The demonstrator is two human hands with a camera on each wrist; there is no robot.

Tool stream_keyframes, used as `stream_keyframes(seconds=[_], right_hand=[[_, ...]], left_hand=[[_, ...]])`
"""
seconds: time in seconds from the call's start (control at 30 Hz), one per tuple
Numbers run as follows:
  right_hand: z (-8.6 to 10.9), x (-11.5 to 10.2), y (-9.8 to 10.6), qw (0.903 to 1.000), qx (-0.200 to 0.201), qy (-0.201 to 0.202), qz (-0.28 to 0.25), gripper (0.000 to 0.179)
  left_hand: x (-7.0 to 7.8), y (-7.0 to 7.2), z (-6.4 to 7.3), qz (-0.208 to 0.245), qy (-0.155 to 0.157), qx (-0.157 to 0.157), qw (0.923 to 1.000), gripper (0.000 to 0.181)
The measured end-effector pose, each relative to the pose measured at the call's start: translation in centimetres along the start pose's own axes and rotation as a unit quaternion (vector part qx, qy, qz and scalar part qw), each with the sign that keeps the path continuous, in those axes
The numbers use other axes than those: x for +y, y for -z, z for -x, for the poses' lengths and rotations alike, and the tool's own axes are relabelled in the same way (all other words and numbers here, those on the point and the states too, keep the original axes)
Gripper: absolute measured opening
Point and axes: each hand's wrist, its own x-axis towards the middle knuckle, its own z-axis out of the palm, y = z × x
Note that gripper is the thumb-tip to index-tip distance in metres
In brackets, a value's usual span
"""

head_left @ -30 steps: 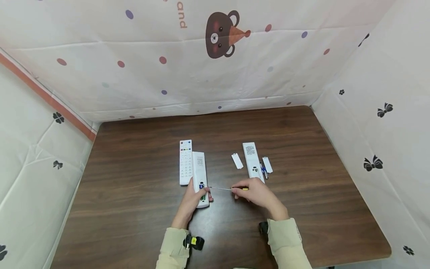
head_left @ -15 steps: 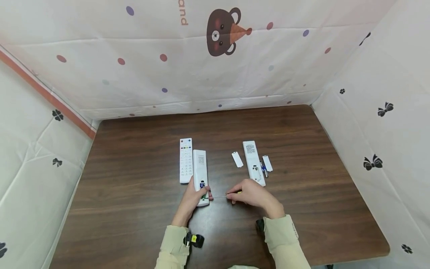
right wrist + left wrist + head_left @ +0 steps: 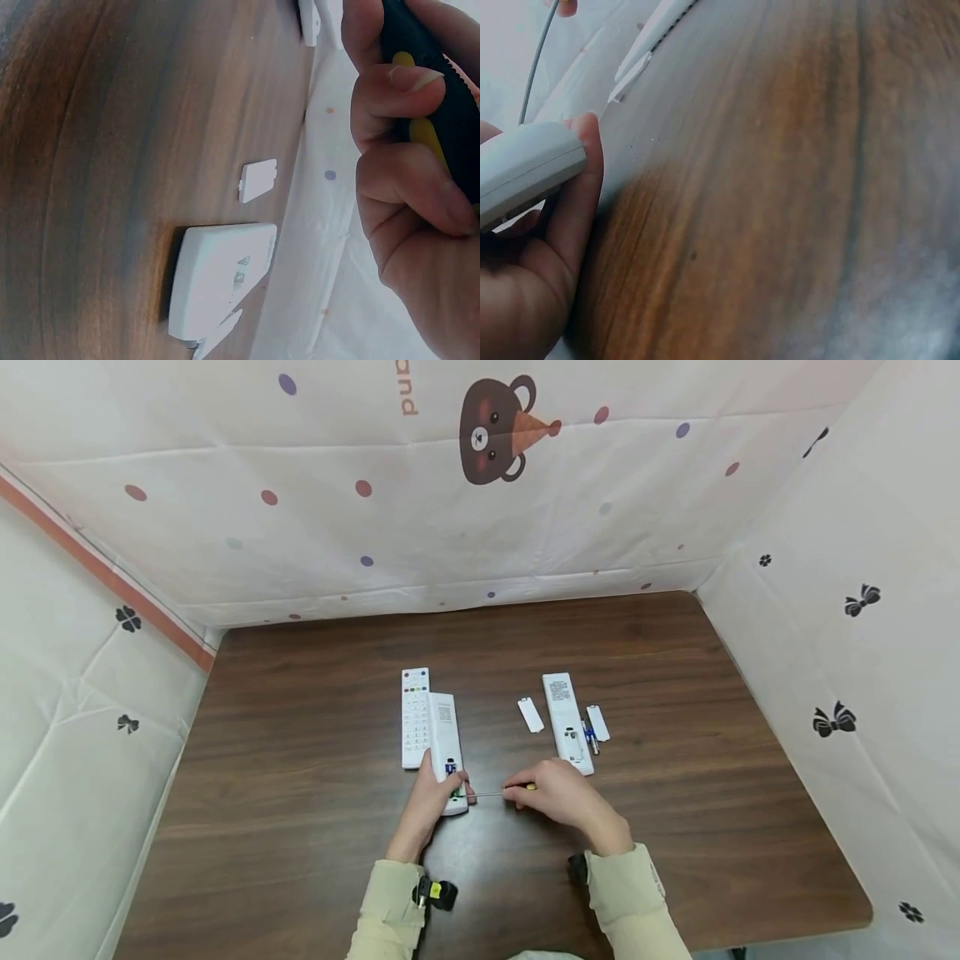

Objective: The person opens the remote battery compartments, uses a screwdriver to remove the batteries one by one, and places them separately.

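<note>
My left hand (image 3: pixel 424 802) grips a white remote control (image 3: pixel 445 727), back side up, around its lower part. Its battery compartment lies uncovered, with a blue battery (image 3: pixel 450 767) and some green inside. In my right hand (image 3: pixel 558 793) is a screwdriver (image 3: pixel 489 794), whose thin shaft points left to the lower end of that compartment. Whether its tip touches anything there is too small to tell. The right wrist view shows its black and yellow handle (image 3: pixel 426 139) under curled fingers. In the left wrist view, the remote's end (image 3: pixel 544 154) sits between thumb and fingers.
Left of the held remote lies another white remote (image 3: pixel 415 718), buttons up. A third remote (image 3: pixel 559 702) lies back up at right, compartment uncovered. Around it are one battery cover (image 3: pixel 530 715), a second cover (image 3: pixel 598 724) and loose batteries (image 3: pixel 590 737). Patterned cloth (image 3: pixel 300 543) encloses the table.
My right hand has moved left and slightly nearer, bringing the screwdriver tip from beside the blue battery down to the compartment's lower end. The left hand still holds the remote in nearly the same place.
</note>
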Motion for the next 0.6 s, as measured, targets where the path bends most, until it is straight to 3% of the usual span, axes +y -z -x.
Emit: stream_keyframes(seconds=[0.1, 0.37, 0.6], right_hand=[[0.1, 0.0, 0.1, 1.0, 0.007, 0.0, 0.003, 0.025], [0.4, 0.0, 0.4, 0.9998, 0.018, -0.002, -0.006, 0.024], [0.7, -0.1, 0.7, 0.9999, 0.011, 0.002, -0.008, 0.02]], left_hand=[[0.5, -0.2, 0.3, 0.001, -0.001, 0.005, 1.0, 0.055], [-1.1, 0.3, -0.7, -0.002, 0.008, 0.036, 0.9993, 0.059], [-1.5, 0.3, -0.7, 0.014, -0.003, 0.026, 0.9996, 0.055]])
